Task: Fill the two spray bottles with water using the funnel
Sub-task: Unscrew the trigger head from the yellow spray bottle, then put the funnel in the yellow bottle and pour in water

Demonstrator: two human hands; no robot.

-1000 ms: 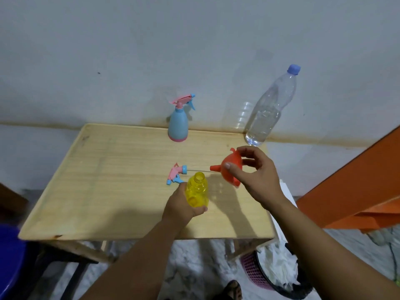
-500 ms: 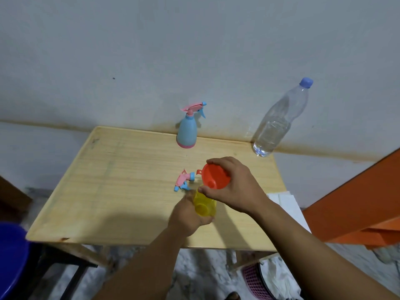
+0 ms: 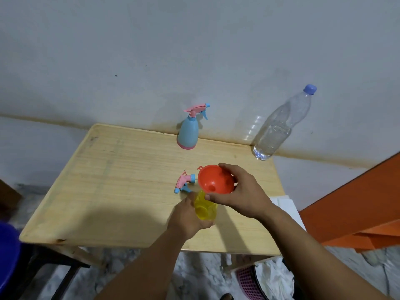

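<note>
My left hand point(image 3: 187, 217) grips a yellow spray bottle point(image 3: 205, 207) that stands uncapped on the wooden table point(image 3: 121, 180). An orange funnel point(image 3: 215, 179) sits with its spout down in the bottle's mouth, and my right hand point(image 3: 240, 192) holds it by the rim. The bottle's pink and blue spray head point(image 3: 184, 183) lies on the table just left of the funnel. A blue spray bottle point(image 3: 189, 132) with its pink head on stands at the table's back edge. A clear water bottle point(image 3: 279, 126) with a blue cap stands at the back right corner.
A grey wall runs behind the table. An orange panel point(image 3: 357, 202) slopes at the right. White paper point(image 3: 283, 203) lies by the table's right edge. A pink basket point(image 3: 246, 282) sits on the floor, and something blue point(image 3: 6, 256) shows at the lower left.
My right hand has turned the funnel spout-down and brought it leftward onto the yellow bottle's mouth. My left hand has kept its hold on the bottle.
</note>
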